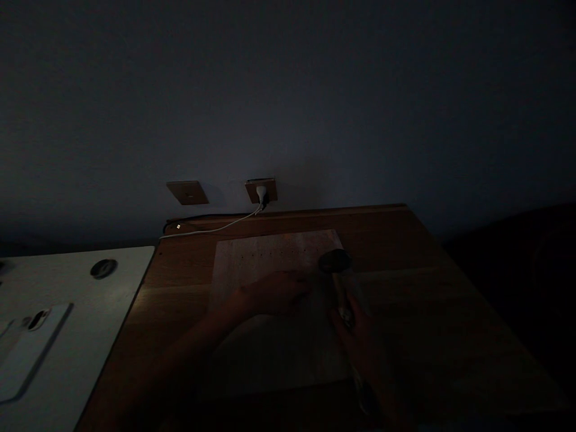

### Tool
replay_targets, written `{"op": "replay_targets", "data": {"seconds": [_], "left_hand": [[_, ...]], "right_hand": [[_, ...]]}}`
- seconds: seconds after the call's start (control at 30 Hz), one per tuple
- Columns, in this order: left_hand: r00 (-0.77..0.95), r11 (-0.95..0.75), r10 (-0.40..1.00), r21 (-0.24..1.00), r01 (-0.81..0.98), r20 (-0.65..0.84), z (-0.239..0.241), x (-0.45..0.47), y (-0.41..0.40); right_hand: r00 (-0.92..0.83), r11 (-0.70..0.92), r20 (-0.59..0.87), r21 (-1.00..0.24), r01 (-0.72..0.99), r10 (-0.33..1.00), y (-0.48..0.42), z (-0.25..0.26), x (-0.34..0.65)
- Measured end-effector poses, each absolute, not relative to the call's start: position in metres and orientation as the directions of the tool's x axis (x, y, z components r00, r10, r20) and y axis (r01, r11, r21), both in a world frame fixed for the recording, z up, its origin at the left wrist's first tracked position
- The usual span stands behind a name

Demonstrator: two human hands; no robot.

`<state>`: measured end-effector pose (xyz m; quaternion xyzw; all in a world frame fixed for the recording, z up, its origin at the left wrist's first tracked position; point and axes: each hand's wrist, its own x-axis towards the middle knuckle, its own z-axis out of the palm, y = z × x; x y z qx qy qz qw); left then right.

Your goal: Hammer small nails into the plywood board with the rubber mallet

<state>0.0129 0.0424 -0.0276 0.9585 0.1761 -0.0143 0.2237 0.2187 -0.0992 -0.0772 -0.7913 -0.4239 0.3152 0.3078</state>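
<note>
A pale, flat rectangular board (pixel 270 354) lies on the wooden table, with a row of small dark dots near its far edge. My left hand (pixel 276 292) rests over the middle of the board, its fingers curled together towards the right. Whatever may be between those fingertips is too dark to make out. In my right hand (pixel 357 330) is a hammer (pixel 338 287), gripped round its handle. The dark hammer head (pixel 335 261) points away from me over the board's right edge, apart from my left hand.
The room is very dim. The wooden table (pixel 418 312) meets a wall with a socket (pixel 261 191), a plugged-in white cable (pixel 225 227) and a second plate (pixel 188 192). On the left, a white table (pixel 121 288) bears a phone (pixel 36 348) and a round dark object (pixel 104 269).
</note>
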Motion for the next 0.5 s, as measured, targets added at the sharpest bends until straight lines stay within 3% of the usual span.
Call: {"op": "replay_targets", "data": {"seconds": [0.2,0.5], "left_hand": [[0.916,-0.855,0.389,0.334,0.397,-0.094,-0.027,-0.004,0.031],[0.944,-0.896,0.321,0.300,0.328,-0.076,-0.027,0.000,0.032]], "right_hand": [[0.459,-0.440,-0.229,-0.790,0.427,0.858,-0.100,-0.085,0.219],[0.436,-0.417,-0.201,-0.768,0.485,0.877,-0.101,-0.084,0.222]]}}
